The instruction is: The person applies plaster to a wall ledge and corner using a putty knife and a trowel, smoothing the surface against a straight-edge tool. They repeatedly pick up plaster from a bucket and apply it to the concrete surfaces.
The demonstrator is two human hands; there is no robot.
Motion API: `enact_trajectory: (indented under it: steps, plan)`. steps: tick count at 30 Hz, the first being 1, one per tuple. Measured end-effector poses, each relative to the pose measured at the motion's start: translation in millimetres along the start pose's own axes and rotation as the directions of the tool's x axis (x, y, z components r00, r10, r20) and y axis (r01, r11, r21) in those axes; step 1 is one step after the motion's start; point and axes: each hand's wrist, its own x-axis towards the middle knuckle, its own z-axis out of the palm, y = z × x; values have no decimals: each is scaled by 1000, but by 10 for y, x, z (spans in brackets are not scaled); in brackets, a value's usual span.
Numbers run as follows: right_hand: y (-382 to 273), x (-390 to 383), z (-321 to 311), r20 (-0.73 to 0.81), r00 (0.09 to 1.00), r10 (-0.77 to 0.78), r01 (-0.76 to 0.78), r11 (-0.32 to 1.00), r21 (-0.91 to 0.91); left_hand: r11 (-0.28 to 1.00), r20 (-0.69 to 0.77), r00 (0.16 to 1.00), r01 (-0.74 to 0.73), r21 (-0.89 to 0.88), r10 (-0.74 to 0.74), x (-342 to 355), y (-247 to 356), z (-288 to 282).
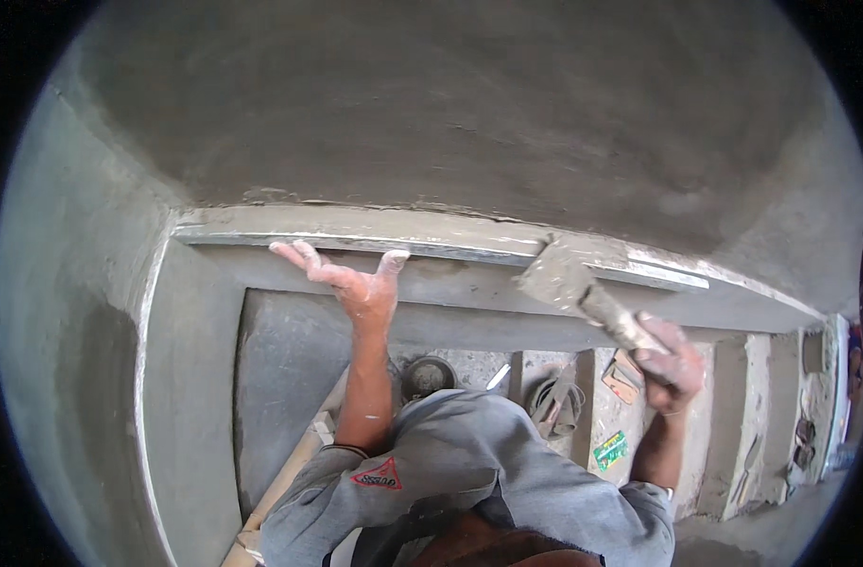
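A long, pale straightedge bar (450, 251) lies along the lower edge of the plastered wall. My left hand (361, 283), dusted white, is raised against its underside with thumb and fingers spread; the fingertips meet the bar's edge or come very close to it. In my right hand (673, 364) is the handle of a plaster-crusted trowel (559, 274). The trowel's flat blade overlaps the right part of the bar and the pale ledge (592, 248) above it. Motion slightly smears the right hand and handle.
Dark, damp-looking plaster (469, 123) covers the wall above. Below are steps (729, 416), a black bucket (428, 376), a coiled grey bundle (554, 402), a wooden-looking float (623, 378) and a green packet (611, 451). A wooden pole (294, 463) slants at the lower left.
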Motion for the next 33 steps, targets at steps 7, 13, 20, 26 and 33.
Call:
enact_trajectory:
  steps: [7,13,20,26,33]
  plan:
    - [-181,-444,327,-169,982,78,-74,997,29,1000,-5,1000,-14,-5,14,-43,-63,62]
    - [-202,-342,291,-241,967,85,-78,996,37,1000,-20,1000,0,-2,0,-45,-73,-21]
    - [-54,387,526,2,995,-100,97,974,207,995,-46,994,-94,37,96,-5,-33,31]
    - [-18,1153,912,203,941,-271,184,912,368,980,-12,999,-39,196,42,-101,-85,40]
    - [-3,1477,1134,222,914,-339,237,892,385,942,68,995,-93,323,74,-15,34,38]
